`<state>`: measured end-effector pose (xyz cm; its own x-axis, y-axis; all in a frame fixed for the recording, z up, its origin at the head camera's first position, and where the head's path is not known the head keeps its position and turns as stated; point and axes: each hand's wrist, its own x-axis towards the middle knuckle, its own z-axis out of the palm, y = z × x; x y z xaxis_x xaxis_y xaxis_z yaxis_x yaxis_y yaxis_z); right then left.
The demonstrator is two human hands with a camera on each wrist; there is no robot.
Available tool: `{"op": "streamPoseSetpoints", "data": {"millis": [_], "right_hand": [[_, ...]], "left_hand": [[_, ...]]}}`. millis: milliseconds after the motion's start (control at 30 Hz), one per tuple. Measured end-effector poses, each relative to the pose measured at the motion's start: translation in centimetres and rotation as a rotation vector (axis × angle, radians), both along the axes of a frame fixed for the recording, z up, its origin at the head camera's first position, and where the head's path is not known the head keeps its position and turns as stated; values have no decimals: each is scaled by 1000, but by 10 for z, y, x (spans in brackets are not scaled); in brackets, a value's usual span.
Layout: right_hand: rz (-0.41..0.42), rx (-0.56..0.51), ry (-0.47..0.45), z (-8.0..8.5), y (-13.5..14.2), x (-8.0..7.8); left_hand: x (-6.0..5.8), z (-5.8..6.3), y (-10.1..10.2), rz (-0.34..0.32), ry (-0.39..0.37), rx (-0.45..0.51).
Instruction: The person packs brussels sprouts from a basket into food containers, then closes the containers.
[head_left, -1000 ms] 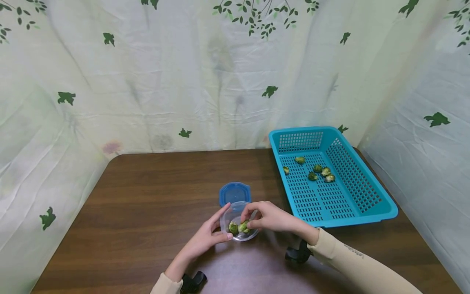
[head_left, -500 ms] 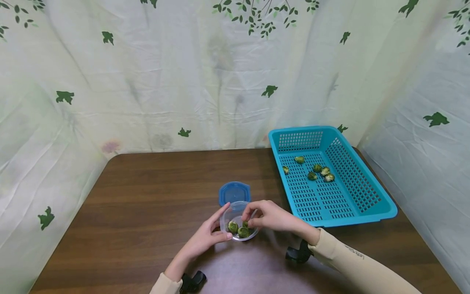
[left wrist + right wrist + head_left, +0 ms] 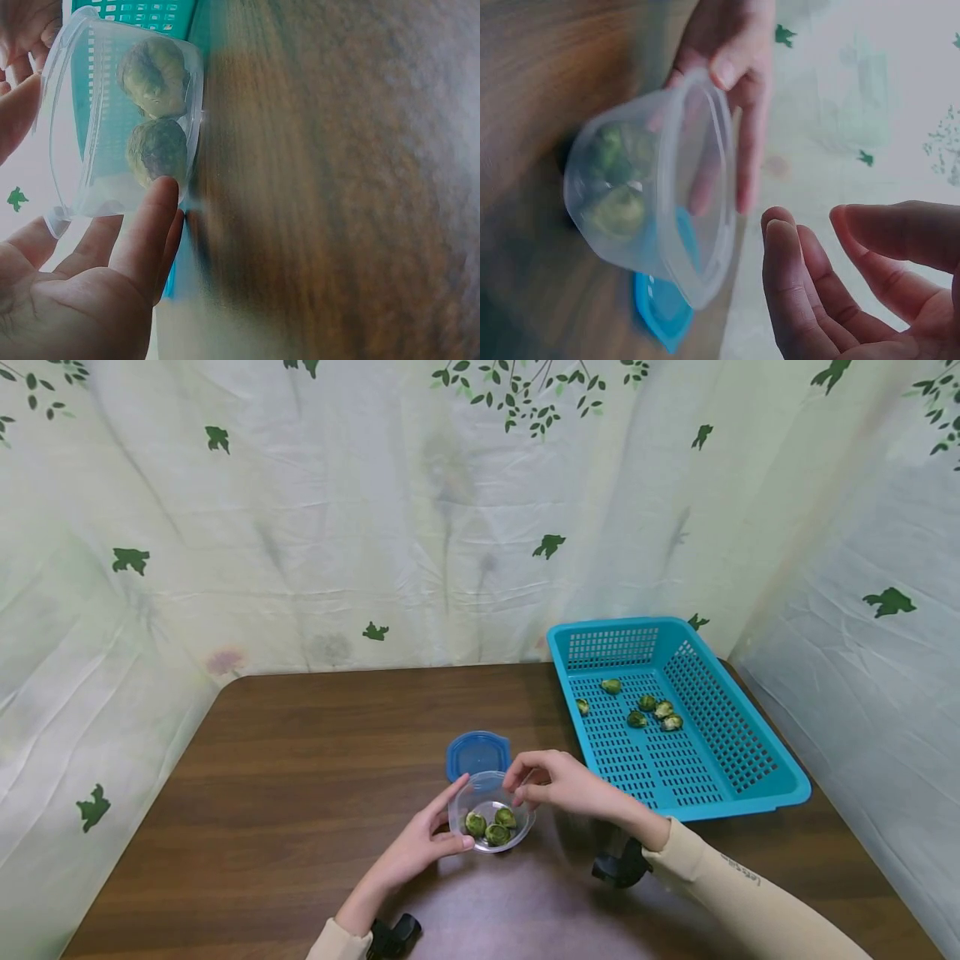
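Observation:
A clear round plastic tub (image 3: 491,785) stands on the table with three Brussels sprouts (image 3: 497,834) in its bottom. My left hand (image 3: 420,843) holds the tub from the left, thumb near its front and fingers along the far side. In the right wrist view, the left thumb (image 3: 731,64) lies at the tub's rim (image 3: 724,150). Over the tub's right edge hovers my right hand (image 3: 558,781). The right wrist view shows a gap between its thumb (image 3: 900,229) and fingers (image 3: 791,292), with nothing held there.
Behind the tub lies a blue lid (image 3: 477,754) on the brown wooden table (image 3: 337,752). A turquoise perforated basket (image 3: 720,806) at the right holds several more Brussels sprouts (image 3: 647,702). A printed curtain (image 3: 360,527) hangs behind the table.
A third Brussels sprout has been let go into the tub by my right hand, which has risen and drawn back to the right. My left hand has stayed on the tub.

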<state>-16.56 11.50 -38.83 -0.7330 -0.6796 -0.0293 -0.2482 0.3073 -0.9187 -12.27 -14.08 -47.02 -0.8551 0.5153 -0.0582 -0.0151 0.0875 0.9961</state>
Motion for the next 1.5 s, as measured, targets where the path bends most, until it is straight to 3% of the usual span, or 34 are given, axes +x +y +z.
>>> {"op": "streamPoseSetpoints", "data": {"millis": [533, 700, 1500], "right_hand": [[-103, -54, -25, 18, 32, -15], [-156, -42, -29, 20, 45, -19], [-270, -72, -74, 25, 99, -45]], "left_hand": [[1, -1, 0, -1, 7, 14], [1, -1, 0, 0, 14, 10], [0, -1, 0, -7, 13, 13]]}}
